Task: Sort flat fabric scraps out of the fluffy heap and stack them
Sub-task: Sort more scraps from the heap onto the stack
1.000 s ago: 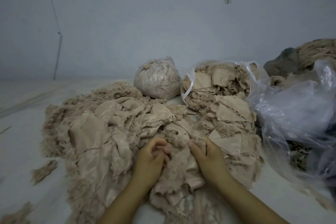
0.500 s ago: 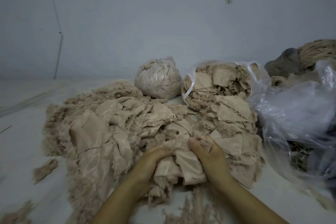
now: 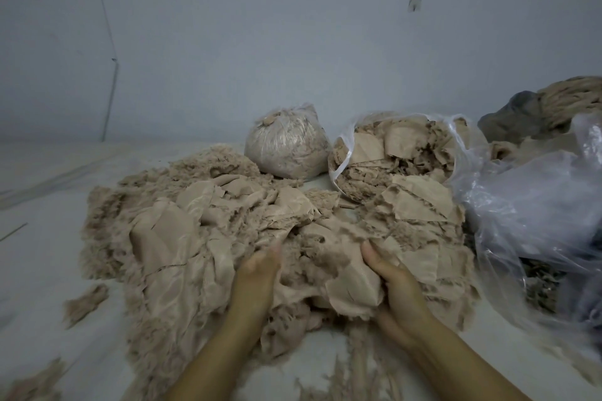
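Observation:
A wide beige heap [image 3: 182, 238] of fluffy fibre mixed with flat fabric scraps covers the floor in front of me. My left hand [image 3: 259, 273] is blurred and pushed into the heap's near middle, its fingers buried in fluff. My right hand [image 3: 395, 286] grips a bunch of flat scraps [image 3: 353, 286] from the right side, thumb up against the fabric. Between the two hands the bunch is lifted a little off the floor. A layered pile of flat scraps [image 3: 417, 205] lies to the right, behind my right hand.
A tied clear bag of fluff [image 3: 286, 143] stands at the back. Beside it an open bag of scraps [image 3: 394, 146] lies on its side. Loose clear plastic sheeting [image 3: 534, 212] crowds the right. Small fibre tufts [image 3: 84, 301] dot the pale floor at left.
Both hands dug into the heap's near edge, gathered a bunch of scraps between them, and have moved apart and slightly forward with it; the left hand is still moving.

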